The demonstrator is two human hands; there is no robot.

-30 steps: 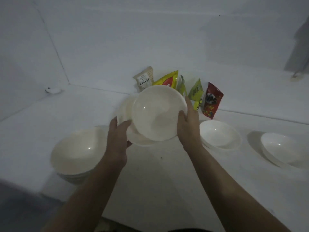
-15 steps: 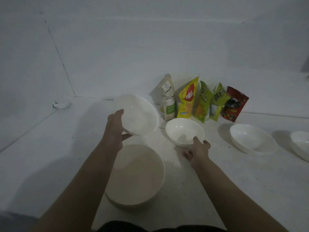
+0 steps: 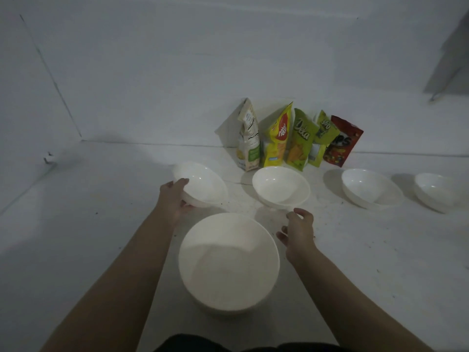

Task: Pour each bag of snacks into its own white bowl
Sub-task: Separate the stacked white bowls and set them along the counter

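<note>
Closest to me I see a dark patch of clothing, cut off by the bottom edge; just beyond it sits the stack of white bowls — how many are nested under the top one I cannot tell. My right hand hangs loose beside the stack, fingers relaxed and holding nothing, just short of the middle bowl. My left hand grasps the rim of a tilted bowl; whether its base touches the white surface is hard to make out. Farther right stand a third bowl and a fourth bowl. At the back wall five snack bags lean upright, overlapping — the red one's lettering is partly hidden.
</note>
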